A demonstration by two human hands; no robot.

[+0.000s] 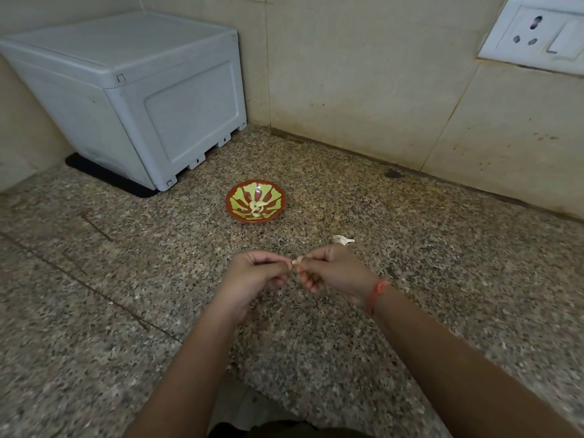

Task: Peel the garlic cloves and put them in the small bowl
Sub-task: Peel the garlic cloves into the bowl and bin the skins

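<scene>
Both forearms come in from the bottom edge. Left hand (252, 276) has its fingers curled, tips pinching one end of a garlic clove (295, 261). Right hand (331, 273) pinches the other end, and there's a red thread (376, 294) on that wrist. All of it hovers over the speckled worktop (126, 279). Further back, a grey plastic box (126, 90) sits far left, then the small bowl (278, 197) with a few peeled cloves (256, 207) inside. A loose garlic piece (343, 239) lies just beyond the right hand, and a wall socket (537, 33) is top right.
</scene>
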